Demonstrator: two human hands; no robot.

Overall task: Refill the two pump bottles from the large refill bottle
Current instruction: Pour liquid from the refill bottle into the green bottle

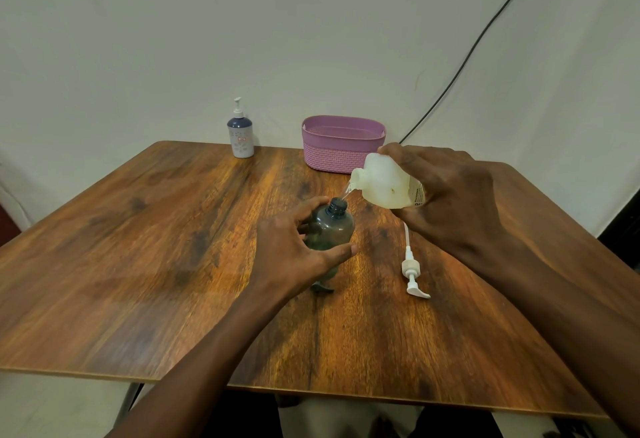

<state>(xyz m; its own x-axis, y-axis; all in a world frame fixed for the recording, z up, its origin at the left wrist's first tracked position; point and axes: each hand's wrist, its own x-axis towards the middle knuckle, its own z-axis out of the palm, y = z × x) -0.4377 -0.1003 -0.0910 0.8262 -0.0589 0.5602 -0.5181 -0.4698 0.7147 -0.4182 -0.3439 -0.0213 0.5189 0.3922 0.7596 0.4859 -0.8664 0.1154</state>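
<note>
Mid-pour on the first of two bottles, by the look of it. Right hand [446, 195] wrapped around the large refill bottle [384, 183], fingers closed over its body, mouth tipped down and to the left. Thin stream [346, 191] falling from that mouth toward the narrow open neck of the dark pump bottle [330, 226], standing near the middle of the wooden surface [138, 264]. Left hand [294, 254] curled partly around the dark bottle, thumb on the near side, fingers reaching behind, steadying rather than squeezing. Removed white pump head [412, 269] lying flat on the surface just right of the dark bottle, tube pointing away. Second pump bottle [240, 134], pump in place, far back by the wall, well apart from the pour; pink basket [343, 143] beside it to the right. Main risk: missing the neck. Small opening, no funnel, refill mouth held above and off to one side, so any wobble or steeper tilt likely to send liquid down the shoulder onto the left fingers [318, 202] and the surface. Sudden glug from too steep a tilt, a likely cause of splashing. Overfilling also possible, the level being hard to read through the dark plastic. Slippery fingers then a threat to the grip, and a tipped bottle would spill toward the pump head.
</note>
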